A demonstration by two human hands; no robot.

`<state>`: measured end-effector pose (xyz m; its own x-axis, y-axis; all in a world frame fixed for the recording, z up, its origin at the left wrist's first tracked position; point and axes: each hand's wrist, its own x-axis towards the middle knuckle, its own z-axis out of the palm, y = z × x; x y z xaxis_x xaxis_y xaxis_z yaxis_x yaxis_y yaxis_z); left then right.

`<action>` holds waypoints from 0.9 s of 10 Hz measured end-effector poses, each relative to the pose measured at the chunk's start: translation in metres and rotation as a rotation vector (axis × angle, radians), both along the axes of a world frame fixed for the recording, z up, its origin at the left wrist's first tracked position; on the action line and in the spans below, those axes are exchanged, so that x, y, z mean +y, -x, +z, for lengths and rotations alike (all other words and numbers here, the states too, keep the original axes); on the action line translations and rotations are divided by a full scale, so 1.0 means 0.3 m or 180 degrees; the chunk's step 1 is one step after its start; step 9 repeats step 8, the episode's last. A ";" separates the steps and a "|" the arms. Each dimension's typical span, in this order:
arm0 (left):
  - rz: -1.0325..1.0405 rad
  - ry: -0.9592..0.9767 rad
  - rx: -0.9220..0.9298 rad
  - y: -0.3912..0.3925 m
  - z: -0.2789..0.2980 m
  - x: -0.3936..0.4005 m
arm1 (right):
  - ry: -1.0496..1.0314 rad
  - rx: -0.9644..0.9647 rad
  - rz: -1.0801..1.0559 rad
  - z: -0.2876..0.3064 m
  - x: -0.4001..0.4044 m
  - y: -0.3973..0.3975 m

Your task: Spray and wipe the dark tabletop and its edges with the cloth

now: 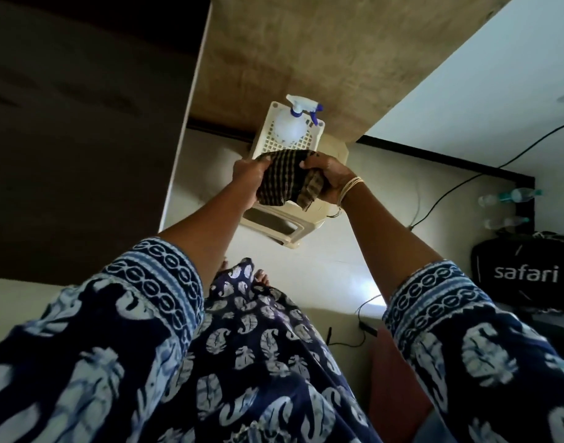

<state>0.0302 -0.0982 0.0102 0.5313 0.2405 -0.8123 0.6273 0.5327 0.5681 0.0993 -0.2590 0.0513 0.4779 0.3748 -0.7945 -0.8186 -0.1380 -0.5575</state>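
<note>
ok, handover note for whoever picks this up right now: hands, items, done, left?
Left hand and right hand: both grip the dark checked cloth above the cream plastic stool.
White spray bottle with blue trigger: on the stool's perforated top, untouched.
Dark tabletop: at left, no hand on it.
Done: cloth in hand.
Left: spray, then wipe top and edges.

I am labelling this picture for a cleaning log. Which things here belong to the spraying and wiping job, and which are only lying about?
For the job:
- cloth, held by left hand and right hand
- spray bottle
- dark tabletop

Lying about:
- plastic stool, under the bottle
- black bag
- water bottles
- cable
</note>
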 end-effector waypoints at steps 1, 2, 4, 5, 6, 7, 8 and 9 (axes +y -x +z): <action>0.0078 -0.0397 0.0094 -0.056 -0.022 -0.033 | 0.0305 -0.0033 -0.0175 -0.058 -0.027 -0.038; -0.0169 -0.0913 0.0172 -0.143 -0.087 -0.048 | 0.0933 -0.0341 -0.0346 -0.183 -0.023 -0.106; -0.0397 -0.1328 0.0228 -0.242 -0.307 -0.020 | 0.1824 -0.0955 -0.0177 -0.444 0.030 -0.196; -0.0466 -0.1363 0.0207 -0.255 -0.391 -0.006 | 0.2008 -0.1148 -0.0074 -0.518 0.053 -0.204; -0.0590 -0.1515 0.0187 -0.253 -0.462 0.014 | 0.2152 -0.1150 0.0148 -0.577 0.075 -0.202; -0.0730 -0.1619 0.0143 -0.233 -0.494 0.023 | 0.2280 -0.1119 0.0363 -0.597 0.075 -0.194; -0.0838 -0.1864 0.0094 -0.215 -0.508 0.054 | 0.2436 -0.1036 0.0692 -0.575 0.074 -0.196; -0.0838 -0.1864 0.0094 -0.215 -0.508 0.054 | 0.2436 -0.1036 0.0692 -0.575 0.074 -0.196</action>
